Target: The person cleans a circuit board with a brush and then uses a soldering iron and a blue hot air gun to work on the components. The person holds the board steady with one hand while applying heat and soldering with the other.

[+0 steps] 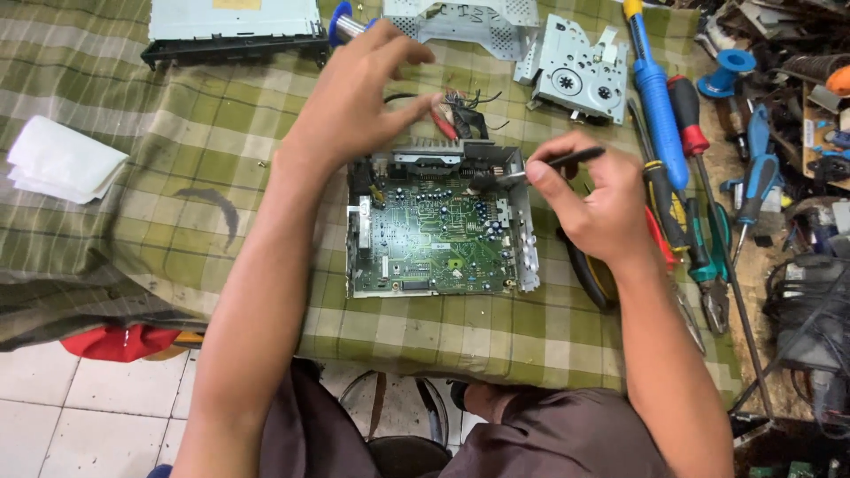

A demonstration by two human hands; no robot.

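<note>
Hands over circuit board (438, 232) on my checked cloth (221, 142) — my right hand (595, 205) pinches a thin tool (540, 165) at its back edge — my left hand (354, 97) hovers, fingers spread, beside red wires (445, 124).

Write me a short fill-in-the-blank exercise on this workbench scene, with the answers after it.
1. The circuit board inside the open metal chassis is ____ in colour.
2. The right hand holds a thin black tool over the board's ____ corner.
3. The cloth on the table has a ____ pattern.
4. The white folded tissue lies on the ____ side of the cloth.

Answers: green; upper right; checked; left
</note>
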